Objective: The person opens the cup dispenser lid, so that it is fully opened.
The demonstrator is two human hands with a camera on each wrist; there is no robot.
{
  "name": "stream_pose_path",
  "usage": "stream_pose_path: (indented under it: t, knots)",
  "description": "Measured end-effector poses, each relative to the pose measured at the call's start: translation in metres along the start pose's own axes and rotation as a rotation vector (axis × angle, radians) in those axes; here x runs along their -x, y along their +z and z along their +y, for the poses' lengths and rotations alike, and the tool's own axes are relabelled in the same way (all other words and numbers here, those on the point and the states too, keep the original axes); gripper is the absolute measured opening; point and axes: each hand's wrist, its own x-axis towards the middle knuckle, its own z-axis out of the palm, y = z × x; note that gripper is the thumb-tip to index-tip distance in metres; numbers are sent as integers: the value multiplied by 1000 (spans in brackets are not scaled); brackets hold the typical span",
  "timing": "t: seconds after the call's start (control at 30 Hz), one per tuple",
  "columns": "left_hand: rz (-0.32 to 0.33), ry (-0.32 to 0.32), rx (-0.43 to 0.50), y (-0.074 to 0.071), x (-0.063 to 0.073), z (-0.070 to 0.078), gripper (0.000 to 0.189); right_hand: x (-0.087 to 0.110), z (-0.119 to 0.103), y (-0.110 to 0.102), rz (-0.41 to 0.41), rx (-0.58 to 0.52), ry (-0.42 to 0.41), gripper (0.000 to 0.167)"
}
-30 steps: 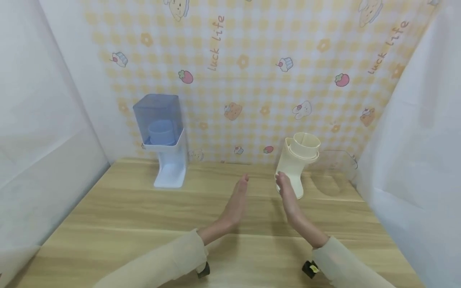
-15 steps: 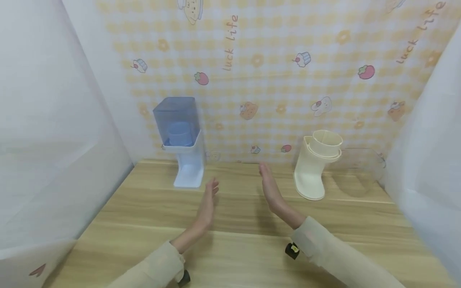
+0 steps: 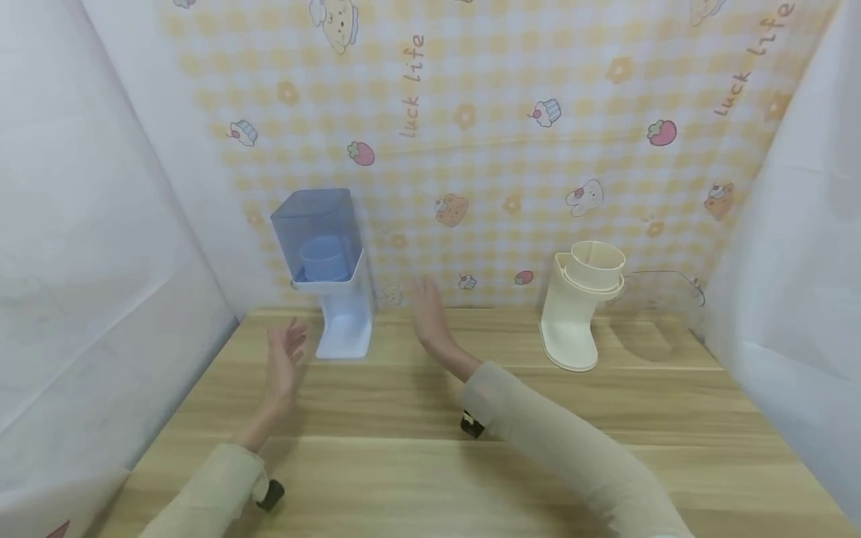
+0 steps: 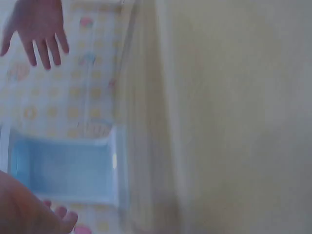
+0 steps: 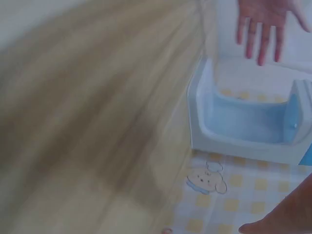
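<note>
A dispenser with a translucent blue box on a white stand stands at the back left of the table. My left hand is held to its left, fingers loosely extended and holding nothing. On the other side, my right hand is raised with straight fingers, slightly blurred and apart from the dispenser. The stand's blue-white hollow shows in the left wrist view and its blue inner face in the right wrist view, each with the opposite hand spread beyond it.
A cream stand with a round collar on top stands at the back right. Beside it is a clear transparent container, hard to make out. A checked cloth hangs behind the wooden table, with white sheets at both sides.
Both hands have moved left, from near the cream stand and table middle to either side of the blue-boxed dispenser, and have spread farther apart. The head view has shifted slightly.
</note>
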Motion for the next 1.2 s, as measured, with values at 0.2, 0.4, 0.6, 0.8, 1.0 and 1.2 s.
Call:
stream_pose_path:
  t: [0.2,0.4,0.6,0.8,1.0,1.2]
  knots:
    - [0,74,-29,-27,-52,9,78,-36,-16,37,56,73,22,71]
    - [-61,22,5,-35,-102,13,81,-59,-34,65,138,-4,42,66]
    - [-95,-45,322,-29,-125,31,90,-68,-53,94,134,-1,211,79]
    - [-242,-41,526,-15,-133,38,94,-71,-60,110,151,-125,250,81]
    - [-237,-18,482,-1,-132,32,84,-68,-58,117,140,-136,216,80]
    - [-206,-10,498,8,-135,29,81,-69,-56,117,150,-131,212,82]
